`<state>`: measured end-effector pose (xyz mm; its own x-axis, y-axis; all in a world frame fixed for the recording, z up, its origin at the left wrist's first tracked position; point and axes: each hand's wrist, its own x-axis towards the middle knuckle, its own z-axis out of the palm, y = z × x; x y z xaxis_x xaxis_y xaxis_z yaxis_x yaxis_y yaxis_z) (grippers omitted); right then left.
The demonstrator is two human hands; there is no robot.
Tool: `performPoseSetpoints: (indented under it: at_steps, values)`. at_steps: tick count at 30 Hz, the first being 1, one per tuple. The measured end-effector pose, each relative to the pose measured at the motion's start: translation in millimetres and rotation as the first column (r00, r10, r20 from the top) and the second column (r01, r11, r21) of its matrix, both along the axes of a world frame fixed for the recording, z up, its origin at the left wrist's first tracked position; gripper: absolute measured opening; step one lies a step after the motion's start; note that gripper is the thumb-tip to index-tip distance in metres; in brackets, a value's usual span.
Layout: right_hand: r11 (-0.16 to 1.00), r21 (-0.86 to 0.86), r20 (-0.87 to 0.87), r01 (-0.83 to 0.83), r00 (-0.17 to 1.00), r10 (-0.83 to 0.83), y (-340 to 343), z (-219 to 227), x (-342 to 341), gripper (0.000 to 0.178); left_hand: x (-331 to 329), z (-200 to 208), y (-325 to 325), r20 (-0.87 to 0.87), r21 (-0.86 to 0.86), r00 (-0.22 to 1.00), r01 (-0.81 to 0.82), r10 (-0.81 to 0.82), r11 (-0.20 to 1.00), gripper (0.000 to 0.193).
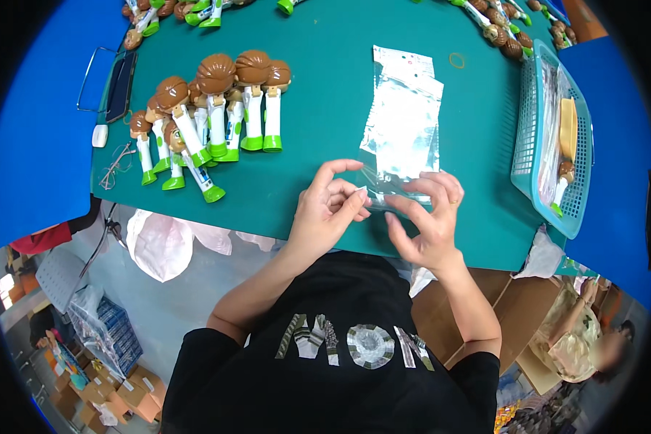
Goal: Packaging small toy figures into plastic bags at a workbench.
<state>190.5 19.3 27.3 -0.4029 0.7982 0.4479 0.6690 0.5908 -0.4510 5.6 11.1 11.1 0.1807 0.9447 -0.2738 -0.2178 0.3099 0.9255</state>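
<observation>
Several clear plastic bags (405, 119) with shiny reflections lie overlapping on the green table in front of me. At their near end, my left hand (325, 206) is closed, thumb and forefinger pinching the corner of a bag. My right hand (430, 217) is beside it with its fingers apart, the fingertips touching the bag's near edge. To the left lies a group of doll-shaped figures (215, 72) with brown heads, white bodies and green feet; neither hand touches them.
A light-blue basket (524, 145) at the right holds flat packets and one figure. A phone (120, 87), a small white case (100, 136) and glasses (116, 166) sit at the left edge. More figures (510, 47) lie along the far side. A rubber band (456, 60) is beyond the bags.
</observation>
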Motion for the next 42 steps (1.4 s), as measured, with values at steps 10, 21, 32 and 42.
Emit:
performPoseSetpoints:
  at_steps: [10,21,32,42]
  values:
    - [0.945,-0.311,0.090,0.102,0.993,-0.078,-19,-3,-7,0.032,10,-10,-7,0.036,0.113,0.999,-0.005,0.001,0.994,0.020]
    - [0.964,-0.264,-0.132,0.042,0.988,-0.079,-20,10,-6,0.020,5,-19,-10,0.008,0.167,1.000,0.006,-0.008,0.986,0.013]
    - [0.988,-0.146,-0.145,0.060,0.986,-0.081,-28,-8,-15,0.018,9,-22,-9,0.017,0.043,0.998,-0.061,0.061,0.997,0.018]
    - [0.986,-0.140,-0.022,0.088,0.996,-0.092,-7,-6,-6,0.023,11,-11,-8,0.048,0.034,0.999,-0.023,0.022,0.999,0.027]
